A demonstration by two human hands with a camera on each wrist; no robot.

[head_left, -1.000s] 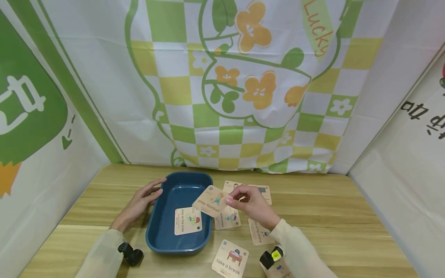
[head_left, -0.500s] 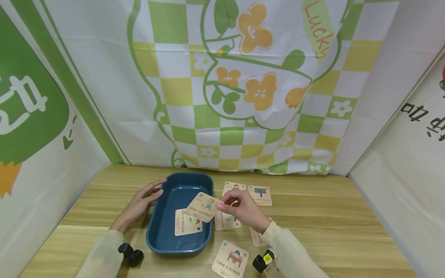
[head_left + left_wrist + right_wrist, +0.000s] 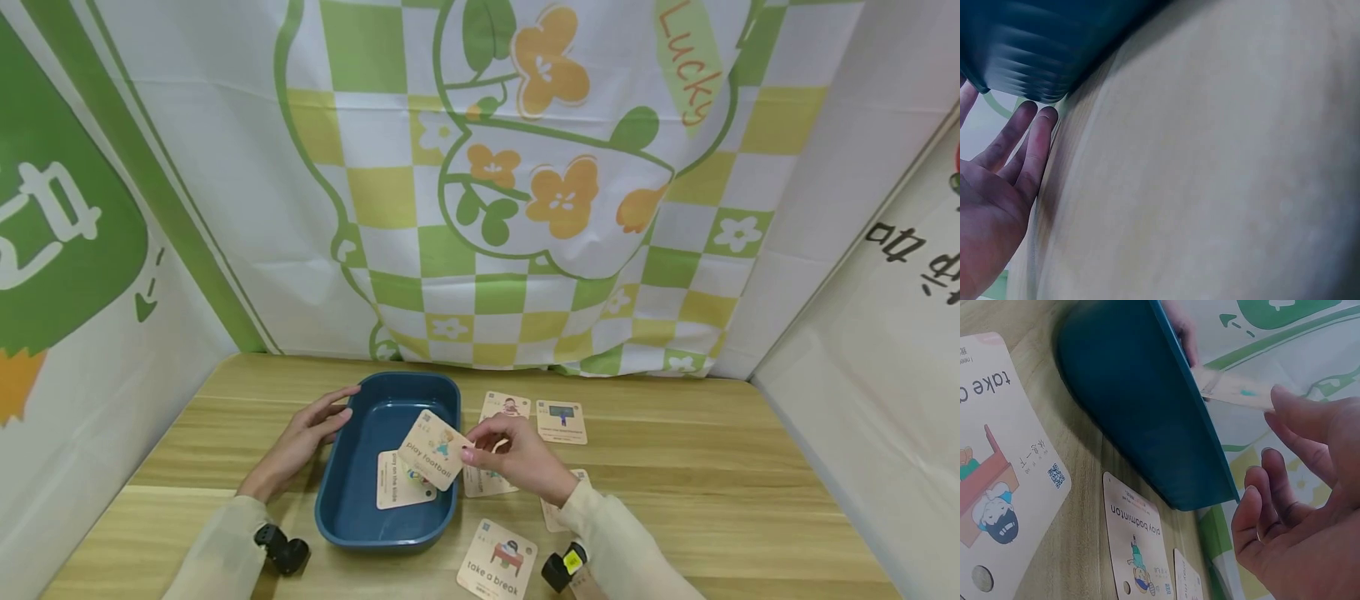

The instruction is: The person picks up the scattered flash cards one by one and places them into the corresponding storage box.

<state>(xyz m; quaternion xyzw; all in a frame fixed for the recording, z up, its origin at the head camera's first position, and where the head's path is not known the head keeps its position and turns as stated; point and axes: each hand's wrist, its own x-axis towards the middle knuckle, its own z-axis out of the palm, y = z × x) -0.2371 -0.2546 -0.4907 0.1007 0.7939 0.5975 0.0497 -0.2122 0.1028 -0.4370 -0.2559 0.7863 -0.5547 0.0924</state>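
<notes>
My right hand (image 3: 517,457) pinches a "play football" card (image 3: 435,450) by its right edge, thumb against forefinger. The card is tilted over the right side of a blue tray (image 3: 337,508). It overlaps a "play on the slide" card (image 3: 401,487) lying inside the tray. In the right wrist view the pinched card (image 3: 1235,387) shows almost edge-on above the rim, the other fingers loosely bent. My left hand (image 3: 300,442) touches the tray's left rim with fingers extended; in the left wrist view its fingertips (image 3: 1047,115) are right at the tray's outer wall.
Right of the tray lie a "play badminton" card (image 3: 1135,537), a card with a blackboard picture (image 3: 562,422) and another card (image 3: 506,405). A "take a break" card (image 3: 497,560) lies in front. One card (image 3: 553,515) is partly under the right forearm. A printed curtain (image 3: 525,325) hangs behind the table.
My right hand has moved left with the "play football" card, bringing it farther over the tray and turning it slightly clockwise. The left hand and tray stay put.
</notes>
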